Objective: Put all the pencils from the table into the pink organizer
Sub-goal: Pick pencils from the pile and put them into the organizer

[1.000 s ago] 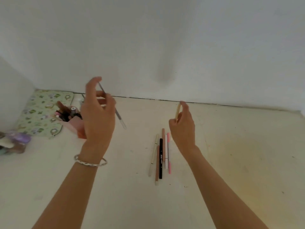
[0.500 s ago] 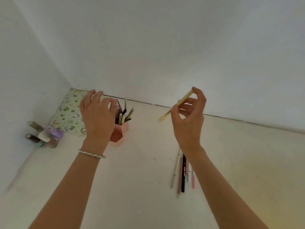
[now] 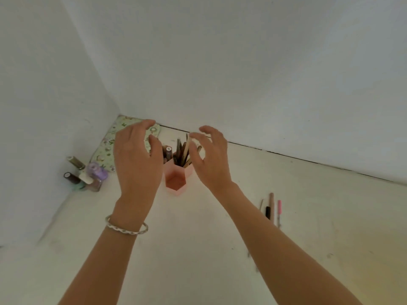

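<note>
Near the far corner of the off-white table (image 3: pixel 198 249), found the pink hexagonal plastic organizer (image 3: pixel 176 183) upright, a cluster of brown and tan pencils (image 3: pixel 184 150) standing in its rear cell. Held the left hand (image 3: pixel 137 159) and right hand (image 3: pixel 212 159) either side of it, fingers loosely spread, gripping nothing. Judged the job part done: spotted slim black, brown and pink pencils (image 3: pixel 272 208) lying well to the right, uncollected.

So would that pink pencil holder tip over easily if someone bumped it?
Quite possibly. The pink organizer looks like thin, light plastic, and the pencils stand well above its rim, so it is probably top-heavy. Its low front compartment is empty, adding little weight, though it widens the base. On the smooth table it might slide before tipping.
</note>
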Motion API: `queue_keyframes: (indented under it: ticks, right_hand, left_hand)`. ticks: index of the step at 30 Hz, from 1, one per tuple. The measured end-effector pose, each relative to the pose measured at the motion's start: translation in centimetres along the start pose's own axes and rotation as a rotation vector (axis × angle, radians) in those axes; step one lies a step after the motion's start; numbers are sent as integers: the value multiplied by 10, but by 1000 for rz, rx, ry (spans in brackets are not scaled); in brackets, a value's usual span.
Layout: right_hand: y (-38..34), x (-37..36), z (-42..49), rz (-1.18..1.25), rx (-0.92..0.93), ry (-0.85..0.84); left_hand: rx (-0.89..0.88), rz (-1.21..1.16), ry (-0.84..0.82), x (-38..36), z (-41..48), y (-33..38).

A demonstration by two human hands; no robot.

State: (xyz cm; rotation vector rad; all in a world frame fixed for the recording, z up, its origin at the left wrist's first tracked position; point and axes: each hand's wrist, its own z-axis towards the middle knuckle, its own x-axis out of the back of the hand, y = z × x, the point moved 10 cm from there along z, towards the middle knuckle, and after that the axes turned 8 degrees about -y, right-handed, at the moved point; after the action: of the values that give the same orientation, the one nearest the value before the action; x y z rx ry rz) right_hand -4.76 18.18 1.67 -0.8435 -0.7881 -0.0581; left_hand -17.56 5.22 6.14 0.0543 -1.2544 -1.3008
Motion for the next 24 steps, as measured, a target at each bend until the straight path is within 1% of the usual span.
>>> queue_keyframes:
  ticks: [2,3,4,5,6,9,11,13,17,19,21,24]
  right_hand:
    - [10,35,-2,51,-31,161]
    - [19,57,-3,75,-61,242]
    - [29,78,-5,94,-101,312]
    - [40,99,-8,110,-137,373]
    - [49,116,-11,120,-168,417]
    - [85,158,-34,142,-286,461]
    - [109,178,-55,133,-367,455]
    - [126,194,-77,102,-409,448]
    - [158,215,-119,81,-516,445]
    - [175,214,-136,65,-586,401]
    - [195,200,-150,55,-679,270]
    - [219,162,-174,-24,-827,-26]
  left_hand:
    - [-46,-46,9,-10,-12,17]
    - [-81,-71,-10,-21,-22,30]
    - [-111,-89,-63,-38,-33,45]
    - [-117,-103,-163,-62,-46,59]
    - [-90,-110,-303,-91,-62,68]
    - [81,-82,-758,-183,-127,82]
    - [126,23,-963,-227,-168,83]
    - [136,140,-1071,-251,-194,80]
    - [97,275,-1077,-269,-211,83]
    - [118,219,-1048,-268,-204,87]
    - [165,50,-943,-258,-182,93]
    - [103,-193,-702,-227,-134,118]
